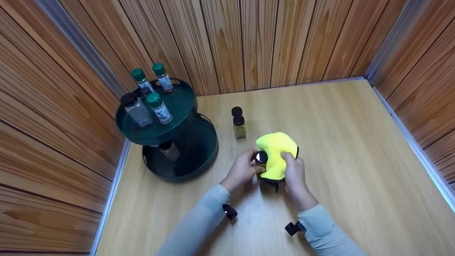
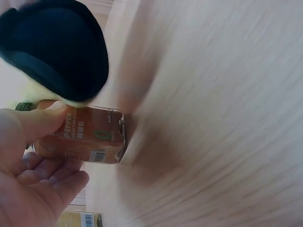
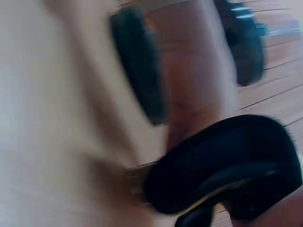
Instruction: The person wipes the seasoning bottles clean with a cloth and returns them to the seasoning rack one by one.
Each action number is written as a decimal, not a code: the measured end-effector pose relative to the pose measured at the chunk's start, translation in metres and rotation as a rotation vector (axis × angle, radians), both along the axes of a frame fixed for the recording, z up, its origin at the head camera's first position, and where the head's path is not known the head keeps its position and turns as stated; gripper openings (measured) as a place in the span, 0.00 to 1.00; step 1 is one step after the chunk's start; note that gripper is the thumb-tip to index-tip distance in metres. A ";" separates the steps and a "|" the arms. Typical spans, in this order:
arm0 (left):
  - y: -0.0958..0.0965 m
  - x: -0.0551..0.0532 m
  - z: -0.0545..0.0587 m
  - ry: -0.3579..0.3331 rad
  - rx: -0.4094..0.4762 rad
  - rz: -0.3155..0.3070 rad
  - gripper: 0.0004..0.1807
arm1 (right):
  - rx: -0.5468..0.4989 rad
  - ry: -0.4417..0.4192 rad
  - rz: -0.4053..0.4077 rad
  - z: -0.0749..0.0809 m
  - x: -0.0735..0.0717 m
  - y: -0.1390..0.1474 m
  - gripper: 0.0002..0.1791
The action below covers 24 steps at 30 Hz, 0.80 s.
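Observation:
My left hand point(image 1: 243, 167) grips a small square spice jar labelled PEPPER point(image 2: 102, 137), with reddish-brown contents and a dark cap point(image 1: 261, 157). The thumb lies across its label in the left wrist view. In my right hand point(image 1: 295, 176) is a bright yellow cleaning cloth point(image 1: 277, 153) with a dark underside point(image 2: 61, 52), thumb on top. The cloth lies against the jar's right side in the head view. Blurred in the right wrist view, the cloth's dark side point(image 3: 222, 165) covers most of the jar.
Two dark-capped jars point(image 1: 240, 129) stand behind the hands. To the left is a dark green two-tier round rack point(image 1: 177, 129), with several bottles, mostly green-capped point(image 1: 161, 110), on top and a jar point(image 1: 170, 151) below. Wood-panelled walls point(image 1: 256, 42) enclose the table point(image 1: 341, 142).

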<state>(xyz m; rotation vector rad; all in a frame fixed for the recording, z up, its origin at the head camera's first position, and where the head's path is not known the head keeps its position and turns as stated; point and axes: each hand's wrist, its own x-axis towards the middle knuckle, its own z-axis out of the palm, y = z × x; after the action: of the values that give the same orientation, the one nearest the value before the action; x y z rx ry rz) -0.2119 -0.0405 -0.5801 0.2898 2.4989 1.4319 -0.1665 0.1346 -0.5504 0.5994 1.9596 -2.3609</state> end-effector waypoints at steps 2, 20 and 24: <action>0.000 0.001 -0.001 0.002 0.003 0.009 0.26 | 0.008 -0.031 -0.011 -0.014 0.001 -0.003 0.15; -0.005 -0.002 0.007 -0.071 -0.008 -0.022 0.26 | 0.048 -0.080 0.126 -0.031 -0.014 0.014 0.16; -0.006 -0.002 0.009 -0.069 0.010 -0.040 0.28 | 0.040 -0.068 0.107 -0.032 -0.013 0.020 0.16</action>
<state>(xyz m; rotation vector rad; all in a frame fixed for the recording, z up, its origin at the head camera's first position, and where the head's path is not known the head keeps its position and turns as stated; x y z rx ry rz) -0.2136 -0.0464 -0.5710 0.2849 2.4181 1.4146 -0.1792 0.1541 -0.5823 0.5535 1.9626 -2.2148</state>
